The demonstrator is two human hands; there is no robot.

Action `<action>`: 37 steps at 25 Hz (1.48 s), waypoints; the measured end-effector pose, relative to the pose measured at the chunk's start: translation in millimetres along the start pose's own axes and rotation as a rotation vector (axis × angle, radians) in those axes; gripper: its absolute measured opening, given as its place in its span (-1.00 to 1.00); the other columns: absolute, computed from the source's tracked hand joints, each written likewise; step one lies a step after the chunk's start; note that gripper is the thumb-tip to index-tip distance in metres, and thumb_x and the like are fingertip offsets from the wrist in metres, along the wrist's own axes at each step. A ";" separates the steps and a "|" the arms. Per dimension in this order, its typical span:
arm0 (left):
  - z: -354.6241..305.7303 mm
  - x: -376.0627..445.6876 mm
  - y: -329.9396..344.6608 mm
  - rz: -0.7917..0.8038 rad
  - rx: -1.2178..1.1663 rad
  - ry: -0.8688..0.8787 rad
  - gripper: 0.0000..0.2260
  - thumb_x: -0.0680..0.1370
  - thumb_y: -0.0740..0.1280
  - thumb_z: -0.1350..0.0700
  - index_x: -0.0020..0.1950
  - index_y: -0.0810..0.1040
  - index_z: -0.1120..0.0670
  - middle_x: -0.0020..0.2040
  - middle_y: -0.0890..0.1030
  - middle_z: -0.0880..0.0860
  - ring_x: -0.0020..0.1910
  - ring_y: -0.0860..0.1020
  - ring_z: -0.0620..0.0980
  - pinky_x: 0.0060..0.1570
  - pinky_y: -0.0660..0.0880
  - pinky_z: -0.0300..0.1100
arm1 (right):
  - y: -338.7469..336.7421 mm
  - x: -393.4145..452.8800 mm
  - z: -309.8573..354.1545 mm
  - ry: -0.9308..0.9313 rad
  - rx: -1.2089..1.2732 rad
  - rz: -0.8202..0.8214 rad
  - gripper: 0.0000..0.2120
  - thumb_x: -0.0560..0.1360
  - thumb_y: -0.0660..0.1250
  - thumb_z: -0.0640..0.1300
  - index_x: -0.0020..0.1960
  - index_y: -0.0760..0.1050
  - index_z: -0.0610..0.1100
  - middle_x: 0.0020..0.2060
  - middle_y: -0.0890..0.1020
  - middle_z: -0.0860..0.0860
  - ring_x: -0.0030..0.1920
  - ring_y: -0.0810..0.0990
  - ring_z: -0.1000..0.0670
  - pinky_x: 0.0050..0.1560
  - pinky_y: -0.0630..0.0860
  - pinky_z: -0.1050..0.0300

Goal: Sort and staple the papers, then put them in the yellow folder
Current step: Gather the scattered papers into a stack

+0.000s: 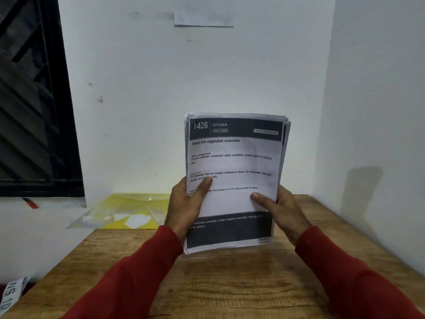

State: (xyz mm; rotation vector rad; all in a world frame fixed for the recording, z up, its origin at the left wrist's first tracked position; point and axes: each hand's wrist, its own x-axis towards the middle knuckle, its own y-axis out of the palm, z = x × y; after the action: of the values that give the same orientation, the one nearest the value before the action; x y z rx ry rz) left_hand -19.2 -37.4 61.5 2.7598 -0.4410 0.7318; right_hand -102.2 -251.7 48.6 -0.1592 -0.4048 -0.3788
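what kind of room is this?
Likely a plain home or small-office corner: worn wooden table against bare white walls, dark-framed window at left, a yellow plastic folder and printed paper stack.

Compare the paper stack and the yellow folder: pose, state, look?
The paper stack is held upright above the wooden table by the left hand and right hand; the yellow folder lies flat, untouched, beyond the table's far-left corner. The stack is opaque white with black print; the folder is translucent yellow. Both are flat and rectangular.
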 end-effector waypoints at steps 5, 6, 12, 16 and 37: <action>18.6 -7.0 -14.1 0.101 0.072 -0.152 -0.82 0.54 0.43 0.08 0.10 0.66 0.12 0.02 0.73 0.06 0.01 0.70 0.04 0.02 0.63 -0.07 | 2.9 -13.3 -12.3 0.081 -0.052 0.055 -0.80 0.55 0.37 -0.11 0.17 0.54 -0.02 0.02 0.71 0.03 -0.09 0.68 0.20 -0.19 0.58 0.32; 17.2 -2.4 -17.3 0.101 0.068 -0.151 -0.81 0.54 0.43 0.09 0.11 0.66 0.14 0.01 0.73 0.07 0.01 0.70 0.05 0.02 0.63 -0.07 | 3.6 -10.2 -9.2 0.079 -0.064 0.066 -0.77 0.54 0.38 -0.09 0.20 0.54 -0.02 0.05 0.71 0.03 -0.05 0.69 0.16 -0.12 0.61 0.25; -3.1 33.7 -43.2 0.084 -0.070 -0.229 -0.78 0.55 0.40 0.16 0.17 0.62 0.18 0.07 0.71 0.13 0.06 0.68 0.10 0.04 0.64 -0.07 | 21.5 28.5 24.2 0.051 0.157 0.215 -0.72 0.57 0.33 -0.18 0.27 0.52 -0.14 0.12 0.69 -0.07 0.08 0.68 -0.08 0.09 0.62 -0.03; 20.2 36.8 -61.8 0.098 -0.109 -0.345 -0.71 0.55 0.40 0.13 0.25 0.59 0.18 0.14 0.68 0.16 0.12 0.66 0.15 0.13 0.60 0.05 | 41.6 36.0 -5.9 0.056 0.223 0.169 -0.76 0.58 0.30 -0.22 0.24 0.53 -0.15 0.08 0.71 -0.11 -0.01 0.70 -0.11 -0.07 0.66 0.02; 49.3 19.1 -64.5 0.011 -0.054 -0.181 -0.83 0.51 0.39 0.15 0.10 0.64 0.10 0.05 0.72 0.08 -0.05 0.71 0.03 -0.11 0.64 -0.11 | 52.5 21.0 -30.4 0.137 0.488 0.117 -0.53 0.60 0.26 -0.02 0.38 0.44 -0.31 0.27 0.57 -0.24 0.27 0.56 -0.24 0.27 0.53 -0.15</action>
State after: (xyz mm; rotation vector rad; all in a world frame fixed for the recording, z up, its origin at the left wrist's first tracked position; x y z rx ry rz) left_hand 40.8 2.3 19.4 2.7854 -0.5042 0.4662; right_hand -53.2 -217.2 25.7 0.3161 -0.3400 -0.1664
